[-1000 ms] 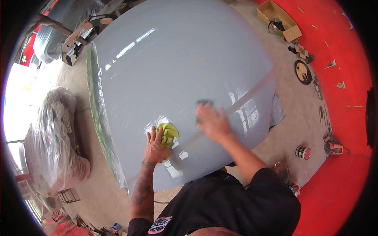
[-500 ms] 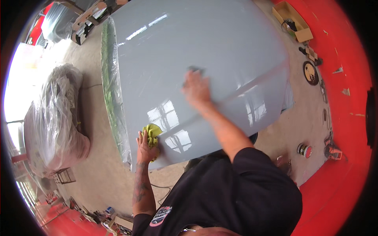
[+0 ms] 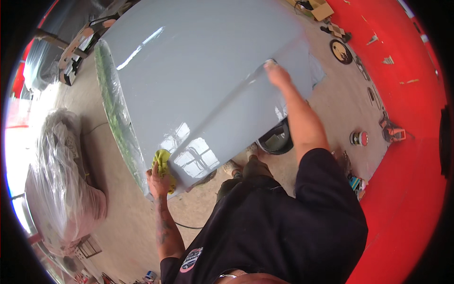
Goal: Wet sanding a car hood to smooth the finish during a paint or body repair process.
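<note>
A large glossy light-grey car panel (image 3: 189, 80) with a long crease lies in front of me, window reflections shining on its near end. My left hand (image 3: 158, 182) rests at its near left corner, closed on a crumpled yellow-green cloth (image 3: 162, 160). Out toward the panel's right side, my right hand (image 3: 277, 75) presses on the surface beside the crease with the arm stretched. Under its fingertips is a small, dark flat pad (image 3: 270, 62), mostly covered and blurred. Clear plastic film over a green strip (image 3: 113, 109) runs along the panel's left edge.
A black bucket (image 3: 283, 150) with greyish liquid stands below the panel's near right edge, close to my feet. Rightward on the floor are a can (image 3: 359, 138), a round lid (image 3: 341, 51) and an orange tool (image 3: 395, 134). A plastic-wrapped bulky object (image 3: 64, 180) stands at left.
My right hand has swept right and farther away, from the panel's middle to beside the crease. The left hand still holds the cloth at the corner. The view has shifted, bringing the bucket into sight.
</note>
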### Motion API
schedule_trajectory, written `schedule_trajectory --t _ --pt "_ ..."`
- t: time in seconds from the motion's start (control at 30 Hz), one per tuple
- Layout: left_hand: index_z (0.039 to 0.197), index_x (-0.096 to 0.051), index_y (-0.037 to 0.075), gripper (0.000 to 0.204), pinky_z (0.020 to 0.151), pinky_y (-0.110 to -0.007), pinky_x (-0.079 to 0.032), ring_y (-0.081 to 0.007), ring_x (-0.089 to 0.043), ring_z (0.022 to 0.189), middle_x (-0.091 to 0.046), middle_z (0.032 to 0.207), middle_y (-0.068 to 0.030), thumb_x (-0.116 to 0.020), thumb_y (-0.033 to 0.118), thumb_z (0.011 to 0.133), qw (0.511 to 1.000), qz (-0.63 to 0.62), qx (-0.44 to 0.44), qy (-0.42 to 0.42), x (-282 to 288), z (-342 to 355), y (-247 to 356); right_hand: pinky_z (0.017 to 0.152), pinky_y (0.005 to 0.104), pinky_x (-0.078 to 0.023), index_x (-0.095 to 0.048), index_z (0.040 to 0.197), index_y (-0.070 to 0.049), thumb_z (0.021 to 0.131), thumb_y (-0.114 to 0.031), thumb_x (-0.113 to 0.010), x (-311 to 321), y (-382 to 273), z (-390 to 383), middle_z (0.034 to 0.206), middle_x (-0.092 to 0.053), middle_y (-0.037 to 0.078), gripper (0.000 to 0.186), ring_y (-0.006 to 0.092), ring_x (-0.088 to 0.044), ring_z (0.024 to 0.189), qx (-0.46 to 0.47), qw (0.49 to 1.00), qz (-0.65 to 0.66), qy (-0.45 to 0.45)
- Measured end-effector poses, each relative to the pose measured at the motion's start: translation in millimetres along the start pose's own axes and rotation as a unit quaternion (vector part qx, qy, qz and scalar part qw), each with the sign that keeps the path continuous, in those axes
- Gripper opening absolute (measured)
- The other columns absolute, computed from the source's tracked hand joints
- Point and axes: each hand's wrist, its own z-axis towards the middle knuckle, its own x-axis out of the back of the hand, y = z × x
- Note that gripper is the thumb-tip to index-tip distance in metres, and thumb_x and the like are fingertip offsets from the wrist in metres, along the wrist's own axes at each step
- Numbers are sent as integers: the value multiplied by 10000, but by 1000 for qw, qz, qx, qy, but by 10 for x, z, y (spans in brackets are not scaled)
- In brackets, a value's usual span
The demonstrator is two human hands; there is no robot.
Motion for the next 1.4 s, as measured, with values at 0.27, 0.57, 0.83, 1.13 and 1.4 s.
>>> schedule_trajectory --t 0.27,0.57,0.83,1.13,1.4 --pt "1343 -519 -31 554 886 -296 -493 -171 -615 999 -646 1130 -109 -544 6 791 849 -477 13 -226 537 -556 1002 1012 457 -429 -458 1394 -37 932 -400 -637 395 1995 -1433 1301 -567 75 615 246 -554 1167 -125 755 625 154" --pt "1404 -455 36 626 924 -293 -460 -161 -576 1041 -609 1157 -79 -580 -10 792 794 -389 -141 -445 -521 -983 2901 1109 581 -248 -263 1528 -134 843 -719 -560 -1049 2843 -2081 1559 -298 108 949 337 -293 1408 -284 785 538 -120" --pt "1293 -620 51 396 1072 -304 -385 -259 -379 1407 -459 1469 -202 -633 39 898 833 -246 -197 -454 -2361 -935 3593 827 313 -528 -617 1203 -44 934 -241 -673 -1492 2934 -2129 1083 -679 51 338 148 -663 933 -255 621 724 -163" --pt "1419 -449 10 516 1092 -381 -386 -290 -480 1323 -493 1425 -187 -554 -31 915 877 -131 -241 -394 -4616 -232 3276 845 390 -530 -560 1211 -2 774 -176 -789 -3031 4265 -895 1042 -684 122 523 273 -676 957 -310 799 515 1" --pt "1548 -168 142 948 1102 -611 -264 -521 -244 1391 -191 1542 -299 -718 409 824 851 186 -391 -298 -6283 206 3011 1016 458 -424 -515 1298 9 890 -164 -550 -4711 3883 -149 1275 -556 265 444 400 -523 1210 -293 906 297 -71"
